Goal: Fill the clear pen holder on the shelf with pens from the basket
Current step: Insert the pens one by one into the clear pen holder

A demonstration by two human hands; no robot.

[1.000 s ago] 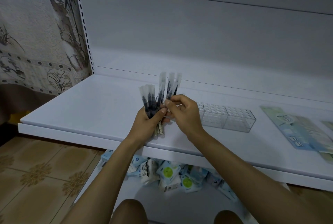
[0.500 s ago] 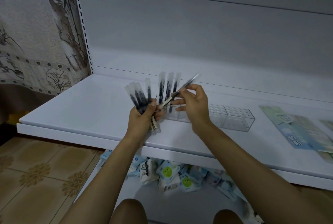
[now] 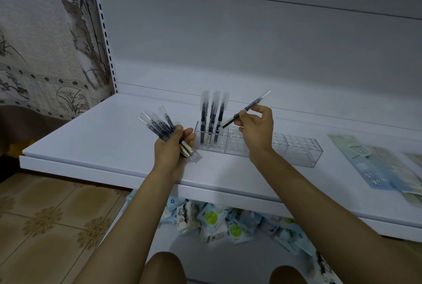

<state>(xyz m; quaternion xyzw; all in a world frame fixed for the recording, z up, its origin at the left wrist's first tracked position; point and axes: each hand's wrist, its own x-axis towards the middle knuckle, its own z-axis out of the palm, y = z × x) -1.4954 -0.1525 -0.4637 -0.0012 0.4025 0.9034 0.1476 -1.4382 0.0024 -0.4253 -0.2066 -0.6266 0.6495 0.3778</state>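
A long clear pen holder (image 3: 296,149) with a grid of holes lies on the white shelf (image 3: 96,142). Three wrapped black pens (image 3: 211,119) stand upright in its left end. My left hand (image 3: 171,146) grips a fanned bundle of several wrapped pens (image 3: 157,125) to the left of the holder. My right hand (image 3: 257,127) pinches a single pen (image 3: 245,109), tilted with its lower tip pointing down-left over the holder beside the standing pens. No basket is in view.
Blue and green printed packets (image 3: 376,165) lie on the shelf at the right. Below the shelf a heap of small packaged items (image 3: 219,222) sits on a lower board. Tiled floor (image 3: 45,219) lies to the left, and my knees show at the bottom edge.
My right hand drew one pen out of the bundle and carried it right, over the holder. My left hand moved left and lower with the remaining pens, uncovering the three pens standing in the holder.
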